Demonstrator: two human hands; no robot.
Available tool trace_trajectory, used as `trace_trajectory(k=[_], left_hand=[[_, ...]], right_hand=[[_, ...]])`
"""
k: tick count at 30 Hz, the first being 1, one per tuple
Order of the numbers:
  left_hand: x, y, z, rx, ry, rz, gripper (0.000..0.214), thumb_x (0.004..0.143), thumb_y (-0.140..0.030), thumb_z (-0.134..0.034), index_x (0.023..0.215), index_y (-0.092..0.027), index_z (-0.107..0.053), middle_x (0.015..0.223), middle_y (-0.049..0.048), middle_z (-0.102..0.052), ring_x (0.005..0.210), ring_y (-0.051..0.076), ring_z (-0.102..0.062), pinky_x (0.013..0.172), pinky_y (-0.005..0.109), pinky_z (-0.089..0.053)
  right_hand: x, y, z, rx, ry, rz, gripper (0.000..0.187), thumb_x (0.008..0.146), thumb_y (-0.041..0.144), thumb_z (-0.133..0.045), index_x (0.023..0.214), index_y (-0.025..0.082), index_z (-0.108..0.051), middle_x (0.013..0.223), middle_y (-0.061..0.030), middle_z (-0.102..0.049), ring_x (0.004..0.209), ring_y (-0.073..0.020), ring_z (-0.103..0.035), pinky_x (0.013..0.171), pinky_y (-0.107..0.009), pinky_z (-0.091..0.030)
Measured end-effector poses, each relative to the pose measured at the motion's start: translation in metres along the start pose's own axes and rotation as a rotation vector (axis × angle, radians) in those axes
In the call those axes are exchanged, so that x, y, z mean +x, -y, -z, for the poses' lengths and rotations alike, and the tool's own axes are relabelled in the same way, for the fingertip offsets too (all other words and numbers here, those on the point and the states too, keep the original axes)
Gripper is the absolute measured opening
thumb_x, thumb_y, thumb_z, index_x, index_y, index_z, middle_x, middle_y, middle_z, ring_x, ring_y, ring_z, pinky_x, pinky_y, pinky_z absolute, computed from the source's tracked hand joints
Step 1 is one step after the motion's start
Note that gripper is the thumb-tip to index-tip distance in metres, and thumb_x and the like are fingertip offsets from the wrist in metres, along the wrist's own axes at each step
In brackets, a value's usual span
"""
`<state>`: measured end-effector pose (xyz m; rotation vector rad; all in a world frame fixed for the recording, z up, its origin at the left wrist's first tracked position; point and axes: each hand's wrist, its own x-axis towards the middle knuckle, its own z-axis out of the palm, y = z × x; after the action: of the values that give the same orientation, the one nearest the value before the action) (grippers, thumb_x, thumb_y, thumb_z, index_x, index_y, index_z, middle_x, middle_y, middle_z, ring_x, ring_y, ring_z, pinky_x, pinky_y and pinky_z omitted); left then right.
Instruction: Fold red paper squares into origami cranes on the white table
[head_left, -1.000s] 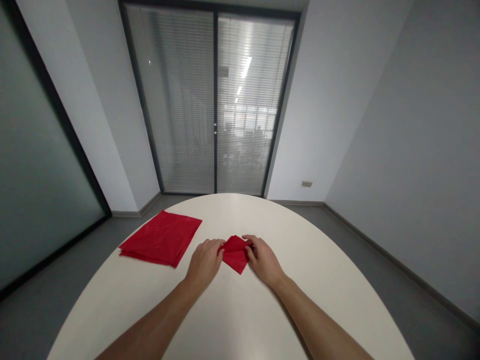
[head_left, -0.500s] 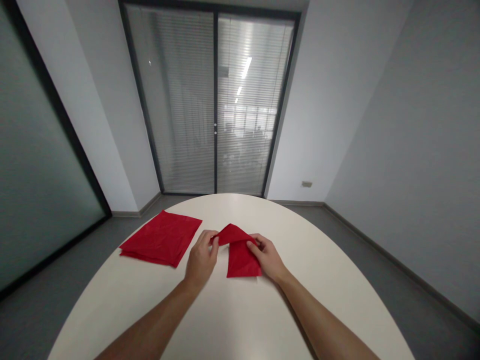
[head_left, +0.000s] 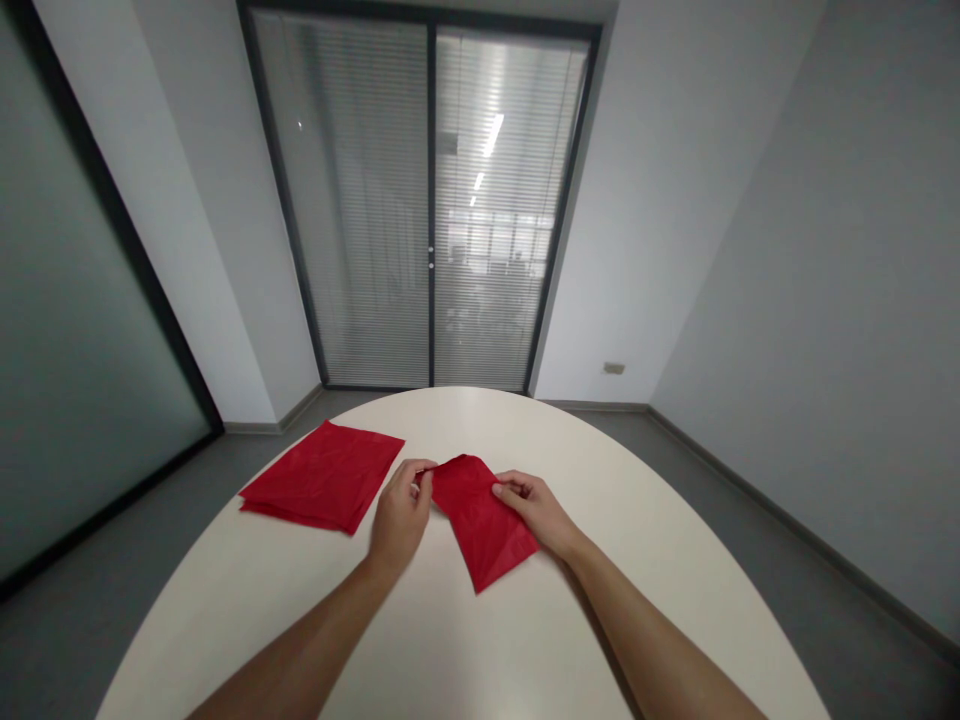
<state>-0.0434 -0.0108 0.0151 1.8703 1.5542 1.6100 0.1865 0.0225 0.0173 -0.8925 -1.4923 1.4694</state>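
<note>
A folded red cloth (head_left: 482, 525) lies on the white oval table (head_left: 465, 650) in front of me. My left hand (head_left: 399, 515) pinches its far left corner between thumb and fingers. My right hand (head_left: 534, 510) pinches its right edge, fingers curled on the fabric. The cloth's near corner points toward me. A flat stack of red cloths (head_left: 322, 487) rests to the left of my left hand, apart from it.
The table's curved edge drops to grey floor on both sides. Beyond the far edge stand glass doors with blinds (head_left: 431, 200). A glass partition (head_left: 67, 330) runs along the left and a plain wall along the right.
The small red cloth has been opened from a tight fold into a larger flat piece. Both hands moved slightly apart and kept hold of its edges.
</note>
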Motion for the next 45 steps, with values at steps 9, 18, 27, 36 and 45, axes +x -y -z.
trace_trajectory(k=[9, 18, 27, 36, 45], left_hand=[[-0.001, 0.001, -0.001, 0.060, 0.032, 0.001, 0.021, 0.092, -0.017, -0.047, 0.104, -0.021, -0.064, 0.103, 0.0050, -0.070, 0.081, 0.017, -0.065, 0.071, 0.029, -0.051], [0.000, 0.001, 0.000, 0.011, 0.038, -0.078, 0.025, 0.088, -0.008, -0.041, 0.088, -0.021, -0.062, 0.102, 0.0059, -0.067, 0.100, 0.019, -0.065, 0.084, 0.031, -0.053], [-0.001, -0.001, 0.001, 0.080, 0.086, -0.096, 0.013, 0.092, -0.022, -0.052, 0.095, -0.021, -0.064, 0.106, 0.0060, -0.069, 0.102, 0.020, -0.066, 0.090, 0.034, -0.052], [-0.004, 0.007, -0.003, 0.267, 0.191, -0.146, 0.018, 0.094, -0.020, -0.056, 0.106, -0.022, -0.070, 0.101, 0.0044, -0.075, 0.095, 0.022, -0.067, 0.089, 0.039, -0.052], [-0.003, -0.008, 0.004, 0.359, 0.178, -0.357, 0.016, 0.096, -0.016, -0.053, 0.099, -0.022, -0.067, 0.094, 0.0029, -0.074, 0.090, 0.021, -0.066, 0.092, 0.042, -0.044]], right_hand=[[0.000, 0.001, 0.001, -0.100, -0.041, 0.053, 0.041, 0.077, 0.056, -0.076, 0.091, 0.020, -0.063, 0.068, 0.0040, -0.062, 0.062, -0.0131, -0.053, 0.061, -0.026, -0.038], [0.004, -0.004, 0.005, -0.124, -0.020, 0.088, 0.020, 0.082, 0.038, -0.066, 0.087, 0.018, -0.066, 0.076, 0.0005, -0.067, 0.067, -0.0149, -0.057, 0.065, -0.028, -0.040], [0.000, -0.002, 0.002, -0.323, -0.054, 0.098, 0.025, 0.083, 0.033, -0.060, 0.095, 0.017, -0.076, 0.093, -0.0067, -0.077, 0.086, -0.0223, -0.067, 0.081, -0.036, -0.050], [0.000, -0.003, -0.005, -0.555, -0.176, 0.307, 0.020, 0.089, 0.033, -0.063, 0.099, 0.020, -0.073, 0.092, -0.0052, -0.075, 0.084, -0.0203, -0.067, 0.081, -0.035, -0.051], [-0.006, 0.002, -0.011, -0.645, -0.192, 0.387, 0.020, 0.091, 0.030, -0.064, 0.110, 0.024, -0.068, 0.100, -0.0031, -0.074, 0.088, -0.0195, -0.067, 0.084, -0.034, -0.053]])
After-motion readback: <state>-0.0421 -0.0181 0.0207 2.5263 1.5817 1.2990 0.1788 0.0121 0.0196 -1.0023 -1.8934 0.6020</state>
